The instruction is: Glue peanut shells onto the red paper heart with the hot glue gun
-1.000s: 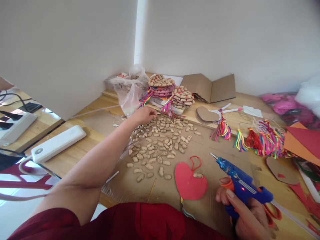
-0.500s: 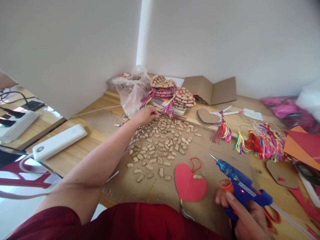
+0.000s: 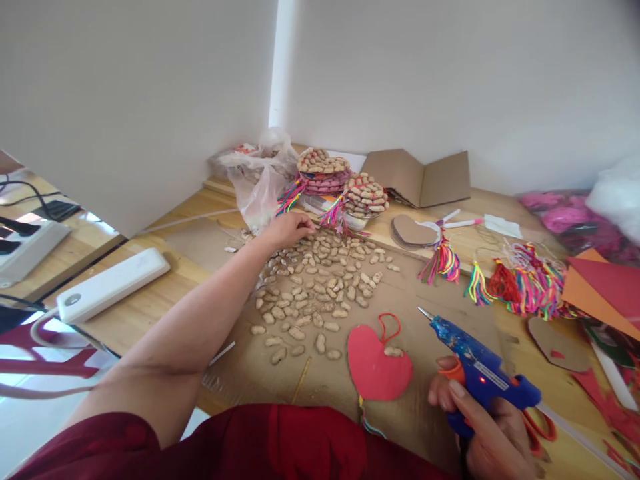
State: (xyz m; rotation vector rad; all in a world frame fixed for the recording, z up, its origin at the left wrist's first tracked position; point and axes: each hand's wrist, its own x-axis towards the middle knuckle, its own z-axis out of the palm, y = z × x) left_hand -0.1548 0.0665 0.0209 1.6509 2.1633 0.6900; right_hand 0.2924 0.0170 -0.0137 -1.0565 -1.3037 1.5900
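My left hand [image 3: 287, 229] reaches out to the far edge of a spread of peanuts [image 3: 320, 287] on brown cardboard, its fingers down among the shells; whether it grips one I cannot tell. My right hand [image 3: 493, 430] holds a blue glue gun [image 3: 480, 377] low at the right, nozzle pointing up-left. A red paper heart [image 3: 377, 367] with a red loop lies between the hands, one peanut [image 3: 393, 351] on its upper right lobe.
Peanut-covered hearts with tassels [image 3: 345, 183] and a plastic bag [image 3: 260, 180] sit at the back. Folded cardboard [image 3: 417, 175], a cardboard heart [image 3: 413, 231], coloured tassels [image 3: 520, 280] and red paper [image 3: 600, 287] lie right. A white power strip [image 3: 107, 287] lies left.
The view shifted slightly. My left hand stays at the far edge of the peanuts, and the right hand with the glue gun has hardly moved.
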